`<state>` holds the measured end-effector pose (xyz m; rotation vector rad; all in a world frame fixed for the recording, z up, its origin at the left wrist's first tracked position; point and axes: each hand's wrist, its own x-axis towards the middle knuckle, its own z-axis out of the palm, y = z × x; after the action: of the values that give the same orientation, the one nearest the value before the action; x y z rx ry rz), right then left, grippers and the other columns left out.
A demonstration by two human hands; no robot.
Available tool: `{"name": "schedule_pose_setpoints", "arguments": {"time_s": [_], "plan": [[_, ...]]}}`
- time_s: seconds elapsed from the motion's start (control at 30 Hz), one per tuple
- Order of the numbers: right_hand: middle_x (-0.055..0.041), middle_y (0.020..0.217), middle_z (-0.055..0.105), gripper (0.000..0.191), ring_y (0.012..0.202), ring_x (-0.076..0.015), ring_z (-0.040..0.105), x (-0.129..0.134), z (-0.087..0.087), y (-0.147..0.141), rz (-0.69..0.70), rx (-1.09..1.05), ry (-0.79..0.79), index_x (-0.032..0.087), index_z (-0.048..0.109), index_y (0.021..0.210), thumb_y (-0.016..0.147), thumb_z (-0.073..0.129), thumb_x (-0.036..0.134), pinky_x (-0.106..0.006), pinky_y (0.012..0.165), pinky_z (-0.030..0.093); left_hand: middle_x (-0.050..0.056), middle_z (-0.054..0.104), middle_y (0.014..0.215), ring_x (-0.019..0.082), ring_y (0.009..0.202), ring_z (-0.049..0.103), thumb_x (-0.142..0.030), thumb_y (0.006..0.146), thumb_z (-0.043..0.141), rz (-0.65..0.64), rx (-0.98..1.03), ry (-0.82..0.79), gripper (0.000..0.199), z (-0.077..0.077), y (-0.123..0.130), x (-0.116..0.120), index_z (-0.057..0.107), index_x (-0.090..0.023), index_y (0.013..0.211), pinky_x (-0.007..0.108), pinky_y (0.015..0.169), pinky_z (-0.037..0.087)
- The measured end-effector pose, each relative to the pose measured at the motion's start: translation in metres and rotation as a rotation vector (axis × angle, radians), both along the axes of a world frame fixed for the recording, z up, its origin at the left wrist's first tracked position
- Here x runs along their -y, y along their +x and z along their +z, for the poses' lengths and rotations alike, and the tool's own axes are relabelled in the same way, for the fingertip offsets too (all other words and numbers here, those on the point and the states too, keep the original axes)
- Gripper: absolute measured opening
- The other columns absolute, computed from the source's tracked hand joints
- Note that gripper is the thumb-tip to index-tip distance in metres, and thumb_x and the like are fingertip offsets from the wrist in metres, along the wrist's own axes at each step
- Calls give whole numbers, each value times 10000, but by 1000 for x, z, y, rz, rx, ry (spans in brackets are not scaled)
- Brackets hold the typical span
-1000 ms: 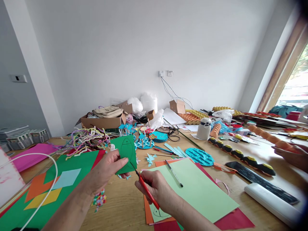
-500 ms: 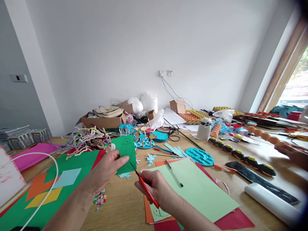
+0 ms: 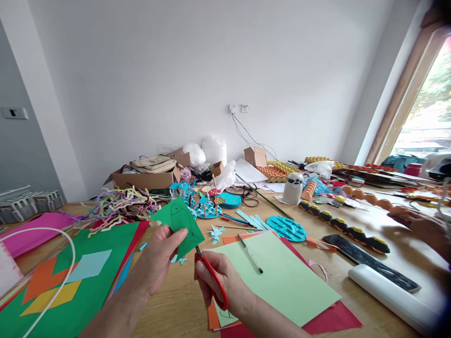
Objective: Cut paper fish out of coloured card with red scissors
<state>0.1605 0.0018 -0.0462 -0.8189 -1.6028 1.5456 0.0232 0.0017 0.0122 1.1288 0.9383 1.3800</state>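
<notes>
A green paper piece (image 3: 183, 225) with a fish outline drawn on it is pinched between the thumb and fingers of my left hand (image 3: 160, 256). My right hand (image 3: 221, 279) grips red-handled scissors (image 3: 215, 283), whose dark blades meet the lower right edge of the green paper. Under and beside my right hand lies a pale green sheet (image 3: 285, 277) on orange and red sheets, with a pen (image 3: 251, 254) across it. Part of another drawn fish shows by my right wrist.
Left are green sheets (image 3: 91, 300) with coloured scraps, a white cable (image 3: 65, 281) and pipe cleaners (image 3: 123, 204). Blue paper models (image 3: 207, 209) stand behind my hands. A painted egg-carton strip (image 3: 340, 225) and another person's hand (image 3: 423, 220) are right.
The green paper has tilted, its top leaning left, and the scissors have turned more upright with their blades at its edge. The whole view has shifted slightly.
</notes>
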Motion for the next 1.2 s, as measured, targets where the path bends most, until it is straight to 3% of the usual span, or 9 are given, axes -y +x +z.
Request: {"name": "schedule_pose_setpoints", "arguments": {"time_s": [0.3, 0.5, 0.63, 1.2], "plan": [[65, 354, 442, 517, 277, -60, 388, 3, -7, -3, -23, -107, 15, 163, 475, 647, 722, 483, 674, -186, 359, 206, -85, 416, 462, 82, 491, 344, -324, 590, 716, 230, 24, -2, 341, -16, 15, 1, 417, -193, 491, 185, 473, 343], [65, 357, 439, 512, 280, -57, 386, 2, -10, -4, -23, -150, 31, 161, 474, 649, 742, 474, 665, -180, 346, 206, -67, 438, 451, 98, 491, 377, -351, 602, 697, 166, 13, 3, 335, -18, 16, 2, 439, -194, 457, 219, 505, 369], [66, 364, 436, 524, 283, -58, 392, 1, -11, -4, -7, -153, 32, 158, 481, 665, 733, 472, 678, -176, 332, 213, -61, 434, 426, 109, 481, 390, -348, 558, 711, 222, 7, -38, 324, -20, 14, 1, 456, -198, 427, 232, 505, 372], [64, 390, 446, 511, 310, -56, 414, 0, -12, -2, -7, -105, 42, 156, 477, 681, 755, 459, 661, -173, 358, 230, -41, 452, 413, 127, 456, 444, -367, 608, 685, 267, -70, 11, 347, -22, 14, 2, 468, -210, 386, 253, 516, 385]]}}
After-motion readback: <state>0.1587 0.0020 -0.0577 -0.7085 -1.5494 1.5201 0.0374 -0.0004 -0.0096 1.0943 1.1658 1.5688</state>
